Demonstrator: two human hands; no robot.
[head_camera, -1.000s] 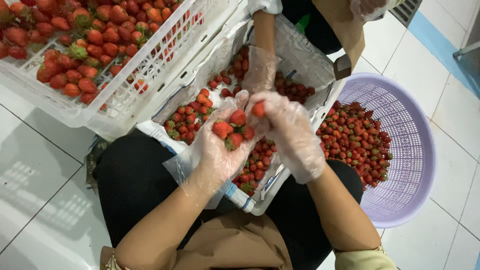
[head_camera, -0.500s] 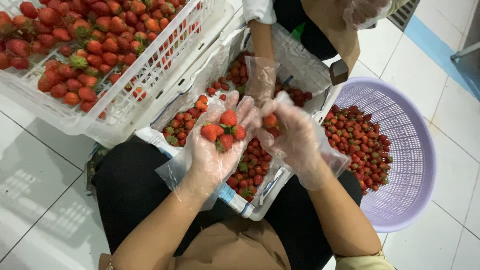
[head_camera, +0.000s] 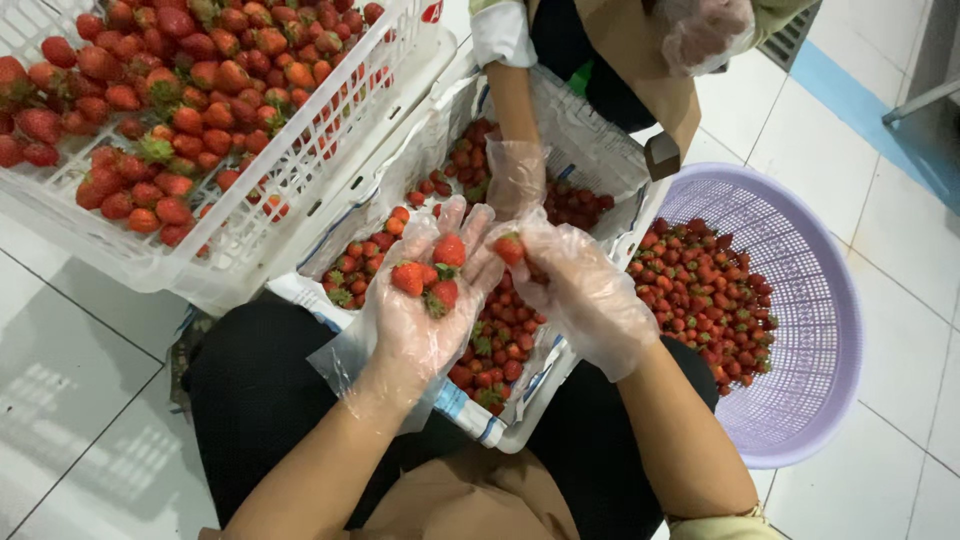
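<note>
My left hand (head_camera: 425, 300), in a thin clear plastic glove, lies palm up and cups three red strawberries (head_camera: 430, 275). My right hand (head_camera: 585, 290), also gloved, pinches a single strawberry (head_camera: 509, 248) at its fingertips just right of the left palm. Both hands hover over a white box (head_camera: 505, 435) lined with plastic and filled with strawberries, resting on my lap. Across the box, another person's gloved hand (head_camera: 515, 175) reaches down into the berries.
A white slatted crate (head_camera: 290, 190) full of strawberries stands at the upper left. A lilac round basket (head_camera: 815, 330) holding small strawberries sits on the tiled floor at the right. The other person sits opposite, close to the box's far edge.
The heap in my left palm has shrunk from several berries to three. My right hand still pinches one berry and has shifted slightly down and right.
</note>
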